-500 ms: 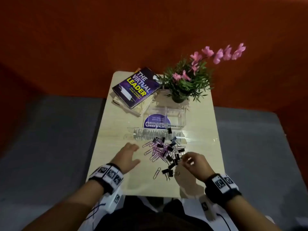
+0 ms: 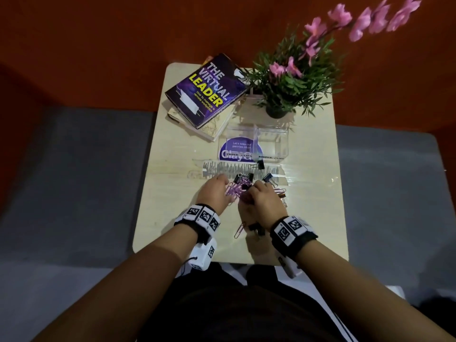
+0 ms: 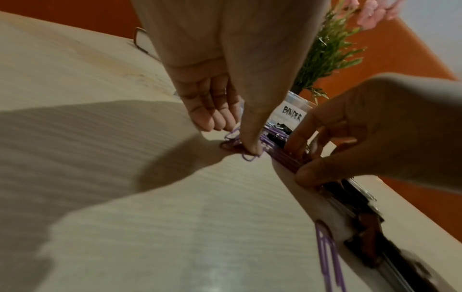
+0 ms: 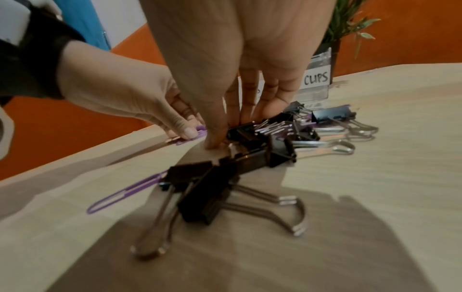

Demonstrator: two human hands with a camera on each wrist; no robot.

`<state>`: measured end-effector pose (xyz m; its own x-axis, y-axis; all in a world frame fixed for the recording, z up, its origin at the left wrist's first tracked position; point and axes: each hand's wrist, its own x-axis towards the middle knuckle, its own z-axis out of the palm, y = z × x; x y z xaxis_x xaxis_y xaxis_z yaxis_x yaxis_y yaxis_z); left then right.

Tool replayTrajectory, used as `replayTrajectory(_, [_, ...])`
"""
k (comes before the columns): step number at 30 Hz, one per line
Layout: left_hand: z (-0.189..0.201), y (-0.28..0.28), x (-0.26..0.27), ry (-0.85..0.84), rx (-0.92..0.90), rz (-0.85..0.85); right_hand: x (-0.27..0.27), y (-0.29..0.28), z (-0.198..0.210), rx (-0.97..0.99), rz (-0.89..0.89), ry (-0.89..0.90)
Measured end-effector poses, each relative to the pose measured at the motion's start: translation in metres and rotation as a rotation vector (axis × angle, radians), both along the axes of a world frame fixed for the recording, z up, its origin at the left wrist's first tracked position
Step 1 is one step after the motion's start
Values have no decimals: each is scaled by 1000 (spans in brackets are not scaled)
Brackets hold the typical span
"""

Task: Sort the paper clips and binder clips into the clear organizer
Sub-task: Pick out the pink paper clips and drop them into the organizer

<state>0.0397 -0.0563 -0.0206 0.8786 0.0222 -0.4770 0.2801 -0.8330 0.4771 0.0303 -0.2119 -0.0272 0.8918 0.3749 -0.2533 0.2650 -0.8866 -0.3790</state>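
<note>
Purple paper clips and black binder clips lie mixed in a pile at mid-table. My left hand is at the pile's left side, thumb and fingers pinching purple paper clips. My right hand is on the pile's right side, its curled fingers and thumb closed round a bunch of purple paper clips among binder clips. The clear organizer stands just beyond the pile, with labels reading paper clips on the left and binder clips on the right. Both compartments look bare.
A lone paper clip and a binder clip lie near the front edge by my right wrist. Another binder clip sits against the organizer. Stacked books and a potted plant fill the table's far end.
Both hands have moved inward and forward onto the pile and taken hold of paper clips. The left hand earlier lay open to the pile's left. The clips are bunched tighter.
</note>
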Motion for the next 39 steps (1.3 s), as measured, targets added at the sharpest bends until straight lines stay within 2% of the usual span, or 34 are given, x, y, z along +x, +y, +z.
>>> replayTrajectory(8, [6,-1,8,92,60,-14,12,3,-2,-114,38,8])
replayTrajectory(16, [5,-4,3,24,123,-133,14,9,1,-211,33,37])
replayTrajectory(20, [5,5,0,62,68,-101,15,-1,1,-42,-39,96])
replayTrajectory(26, [1,19,2,80,-148,72,19,-14,9,219,-171,146])
replayTrajectory(28, [3,21,2,81,-214,113,21,-15,7,296,-258,156])
replayTrajectory(31, [12,23,6,68,-306,132,26,-18,10,496,-479,192])
replayTrajectory(34, [34,20,23,-21,-383,153,38,-20,28,678,-589,180])
replayTrajectory(39, [63,3,88,-253,-326,153,93,3,67,724,-483,-5])
